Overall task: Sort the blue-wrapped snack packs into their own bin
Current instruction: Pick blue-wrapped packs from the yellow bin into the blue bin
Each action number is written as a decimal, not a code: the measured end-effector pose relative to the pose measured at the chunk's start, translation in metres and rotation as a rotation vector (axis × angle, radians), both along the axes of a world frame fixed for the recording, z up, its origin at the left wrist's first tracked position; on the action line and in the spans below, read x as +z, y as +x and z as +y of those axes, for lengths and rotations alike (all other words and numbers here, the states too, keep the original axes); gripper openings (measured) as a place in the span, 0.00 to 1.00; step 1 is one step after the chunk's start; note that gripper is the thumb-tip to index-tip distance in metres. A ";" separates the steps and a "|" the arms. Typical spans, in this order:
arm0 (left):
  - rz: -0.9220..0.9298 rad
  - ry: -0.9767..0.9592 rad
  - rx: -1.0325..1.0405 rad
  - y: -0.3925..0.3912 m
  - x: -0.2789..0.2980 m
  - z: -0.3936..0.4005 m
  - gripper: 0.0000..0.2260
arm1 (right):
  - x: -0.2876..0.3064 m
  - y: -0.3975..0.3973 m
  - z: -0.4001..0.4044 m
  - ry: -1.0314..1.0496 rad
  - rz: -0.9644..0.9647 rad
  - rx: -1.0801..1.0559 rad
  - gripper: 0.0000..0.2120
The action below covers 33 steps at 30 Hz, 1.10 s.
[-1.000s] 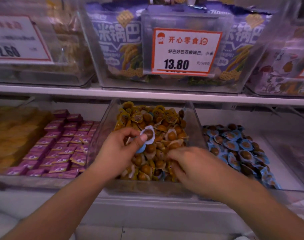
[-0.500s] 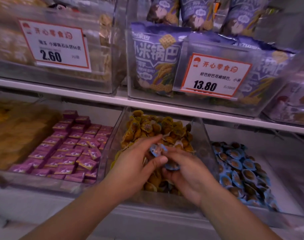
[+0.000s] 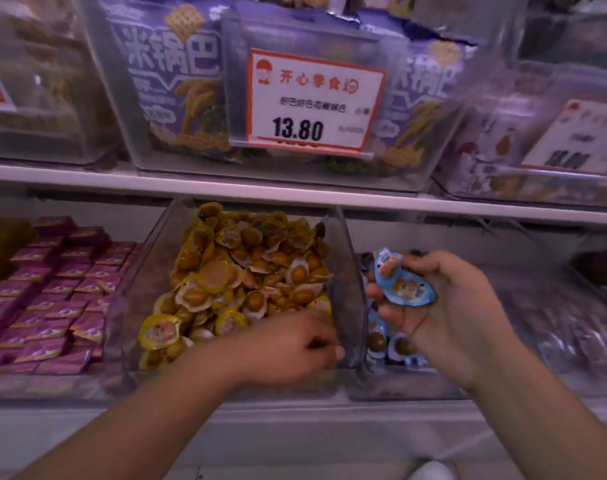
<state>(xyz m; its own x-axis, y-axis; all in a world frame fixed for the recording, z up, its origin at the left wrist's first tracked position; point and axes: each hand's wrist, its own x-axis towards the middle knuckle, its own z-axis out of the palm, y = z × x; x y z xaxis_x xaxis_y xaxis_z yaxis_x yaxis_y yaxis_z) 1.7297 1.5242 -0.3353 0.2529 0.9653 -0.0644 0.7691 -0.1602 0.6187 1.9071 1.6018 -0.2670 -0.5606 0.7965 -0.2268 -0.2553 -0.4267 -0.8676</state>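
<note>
Two blue-wrapped snack packs [image 3: 400, 285] sit in the right hand [image 3: 447, 306], held above the right-hand clear bin [image 3: 361, 382], where more blue-wrapped packs [image 3: 395, 348] lie. The lower pack lies nearly flat, its long axis running left to right with the printed face up; the upper pack stands more on edge, tilted, its long axis running up and slightly left. The right hand's fingers and thumb curl round both packs, palm turned toward the camera. The left hand [image 3: 295, 344] reaches low into the front right corner of the middle bin [image 3: 149, 258], among the yellow-wrapped packs [image 3: 239, 271]; it is blurred, and I cannot tell whether its curled fingers hold anything. To the left lie purple packets [image 3: 53, 299]. On the shelf above, a price tag [image 3: 314, 102] reads 13.80.
</note>
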 end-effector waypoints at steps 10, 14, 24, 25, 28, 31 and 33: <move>0.560 0.067 0.279 -0.020 -0.016 0.016 0.19 | -0.023 0.006 0.021 0.390 -0.431 0.049 0.07; 0.461 0.061 0.191 -0.015 -0.015 0.019 0.24 | -0.025 0.013 0.019 0.540 -0.628 0.071 0.06; 0.115 0.143 0.349 -0.017 -0.008 0.010 0.05 | -0.027 0.004 0.021 0.563 -0.542 -0.066 0.02; -0.040 0.204 0.441 -0.017 -0.004 0.008 0.04 | -0.024 0.003 0.023 0.541 -0.486 -0.118 0.03; -0.619 0.416 0.673 -0.013 0.015 0.002 0.06 | -0.016 -0.002 0.022 0.446 -0.331 -0.188 0.09; -0.796 0.542 0.652 -0.001 0.027 -0.005 0.08 | -0.012 -0.008 0.011 0.325 -0.180 -0.142 0.10; -0.714 0.605 0.582 0.012 0.030 -0.007 0.10 | -0.007 -0.011 0.002 0.248 -0.114 -0.042 0.09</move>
